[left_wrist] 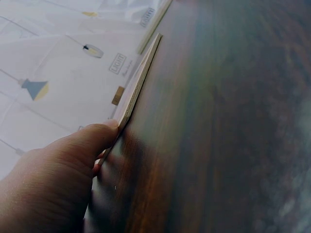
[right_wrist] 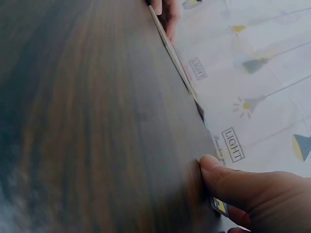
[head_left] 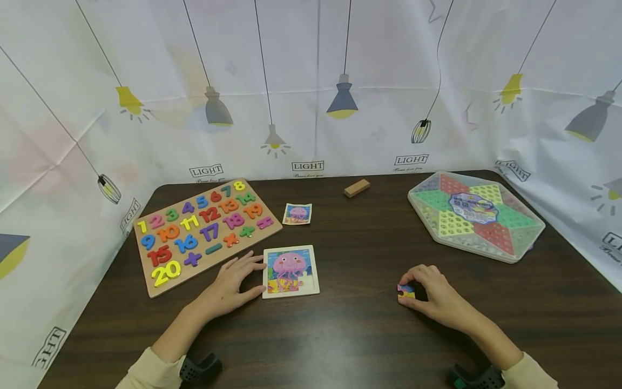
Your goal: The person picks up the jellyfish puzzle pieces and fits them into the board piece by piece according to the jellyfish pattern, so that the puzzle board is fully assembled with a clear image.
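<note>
A framed jigsaw puzzle (head_left: 315, 270) with a pink jellyfish picture lies flat on the table; a pale gap shows at its lower right. My left hand (head_left: 234, 281) touches the frame's left edge with fingertips and thumb, the fingers fairly straight. In the left wrist view, the left thumb (left_wrist: 97, 138) rests against the frame's thin edge (left_wrist: 141, 82). Well to the right, my right hand (head_left: 437, 297) pinches a small puzzle piece (head_left: 406, 291), coloured blue, pink and yellow, between thumb and fingers. The right wrist view shows only a corner of that piece (right_wrist: 220, 206) beneath the hand.
Left of the puzzle lies a wooden number board (head_left: 204, 237) with colourful digits. A small jellyfish picture card (head_left: 297, 214) is just behind the puzzle. Further back sits a wooden block (head_left: 357, 188). At the right is a hexagonal Chinese checkers box (head_left: 476, 216). A printed cloth (head_left: 311, 146) hangs behind the table.
</note>
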A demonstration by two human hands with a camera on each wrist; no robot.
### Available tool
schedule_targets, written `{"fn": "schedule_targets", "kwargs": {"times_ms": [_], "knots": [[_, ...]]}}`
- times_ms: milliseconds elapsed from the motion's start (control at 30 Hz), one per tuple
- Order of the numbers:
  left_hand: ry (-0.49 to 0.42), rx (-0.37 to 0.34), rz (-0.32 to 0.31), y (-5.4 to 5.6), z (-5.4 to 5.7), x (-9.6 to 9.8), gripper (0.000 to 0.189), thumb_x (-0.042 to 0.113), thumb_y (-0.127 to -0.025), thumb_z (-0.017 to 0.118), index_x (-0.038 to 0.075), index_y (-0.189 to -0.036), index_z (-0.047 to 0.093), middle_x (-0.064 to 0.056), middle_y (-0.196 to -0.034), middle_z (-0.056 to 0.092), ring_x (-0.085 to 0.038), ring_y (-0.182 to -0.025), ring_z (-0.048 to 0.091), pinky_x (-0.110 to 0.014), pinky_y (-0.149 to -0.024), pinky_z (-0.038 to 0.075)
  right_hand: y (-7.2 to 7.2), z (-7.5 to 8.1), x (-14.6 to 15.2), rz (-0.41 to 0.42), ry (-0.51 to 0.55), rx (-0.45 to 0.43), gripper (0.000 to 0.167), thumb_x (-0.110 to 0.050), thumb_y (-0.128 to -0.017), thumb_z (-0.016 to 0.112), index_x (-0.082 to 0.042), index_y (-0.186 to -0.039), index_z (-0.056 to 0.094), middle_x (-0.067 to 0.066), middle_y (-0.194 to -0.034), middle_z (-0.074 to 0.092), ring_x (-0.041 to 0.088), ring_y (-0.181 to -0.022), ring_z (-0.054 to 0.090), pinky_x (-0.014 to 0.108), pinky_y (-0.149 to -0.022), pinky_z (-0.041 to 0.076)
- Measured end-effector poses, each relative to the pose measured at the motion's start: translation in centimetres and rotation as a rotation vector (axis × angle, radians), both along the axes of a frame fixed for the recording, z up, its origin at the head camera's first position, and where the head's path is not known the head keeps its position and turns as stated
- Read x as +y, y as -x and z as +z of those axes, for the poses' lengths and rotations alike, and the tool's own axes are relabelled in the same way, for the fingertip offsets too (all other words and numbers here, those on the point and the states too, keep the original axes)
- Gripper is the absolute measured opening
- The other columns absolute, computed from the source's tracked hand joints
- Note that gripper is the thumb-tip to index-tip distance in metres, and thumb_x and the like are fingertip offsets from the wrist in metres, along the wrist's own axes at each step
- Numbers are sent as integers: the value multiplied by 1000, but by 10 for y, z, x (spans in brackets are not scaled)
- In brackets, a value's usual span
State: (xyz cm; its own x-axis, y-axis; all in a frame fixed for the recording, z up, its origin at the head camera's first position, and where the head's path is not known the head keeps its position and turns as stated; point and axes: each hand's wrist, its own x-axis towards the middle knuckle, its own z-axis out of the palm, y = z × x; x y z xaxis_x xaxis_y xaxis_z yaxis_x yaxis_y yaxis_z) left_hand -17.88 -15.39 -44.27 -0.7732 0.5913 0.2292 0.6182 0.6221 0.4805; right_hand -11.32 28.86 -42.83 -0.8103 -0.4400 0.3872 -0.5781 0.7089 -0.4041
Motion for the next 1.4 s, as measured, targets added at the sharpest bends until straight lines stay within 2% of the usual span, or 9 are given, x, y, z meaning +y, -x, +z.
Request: {"fn": "schedule_targets", "kwargs": {"times_ms": [200,367,533,700,967,1267,1400], "knots": [[2,-7,1,0,0,-1,49,42,-87,59,13,-127,54,-5,-139,41,-29,-134,24,-57,-103,15,1,0,-2,87,56,-6,31,-10,-71,78,-14,-93,56,-7,-93,50,7,-80,44,20,-68,39],[4,-21,3,0,-1,-1,49,43,-88,57,15,-127,53,-3,-140,40,-27,-135,23,-55,-104,14,2,1,-5,85,89,-32,34,-9,-70,78,-12,-99,60,-7,-93,52,4,-73,47,19,-62,43],[1,-25,3,0,0,-1,48,42,-88,58,14,-128,53,-3,-140,40,-27,-135,23,-54,-104,13,6,5,-12,103,92,-31,28,0,-70,75,-15,-91,64,-9,-91,54,1,-70,46,19,-58,42],[13,-21,6,1,-2,-2,49,44,-88,57,15,-128,53,-2,-141,40,-25,-135,23,-53,-105,14,12,9,-21,161,101,-36,28,6,-73,71,-15,-89,62,-7,-91,53,0,-69,49,19,-56,43],[19,-14,10,3,-2,-1,50,45,-88,57,16,-128,53,-1,-141,40,-25,-136,22,-53,-105,14,26,14,-36,249,161,-140,19,4,-80,65,-11,-90,59,-5,-85,58,8,-73,62,21,-61,51],[34,-19,14,3,-1,0,49,44,-88,57,15,-128,53,-1,-141,40,-24,-136,22,-53,-105,14,42,19,-60,244,112,-131,14,-3,-83,65,-13,-91,61,-8,-88,60,5,-78,59,24,-66,51],[39,-20,17,2,-2,-2,50,45,-88,56,16,-128,52,-1,-141,39,-23,-136,22,-52,-105,13,50,20,-75,239,90,-142,12,-7,-84,66,-16,-88,60,-11,-84,58,4,-70,55,23,-61,48]]}}
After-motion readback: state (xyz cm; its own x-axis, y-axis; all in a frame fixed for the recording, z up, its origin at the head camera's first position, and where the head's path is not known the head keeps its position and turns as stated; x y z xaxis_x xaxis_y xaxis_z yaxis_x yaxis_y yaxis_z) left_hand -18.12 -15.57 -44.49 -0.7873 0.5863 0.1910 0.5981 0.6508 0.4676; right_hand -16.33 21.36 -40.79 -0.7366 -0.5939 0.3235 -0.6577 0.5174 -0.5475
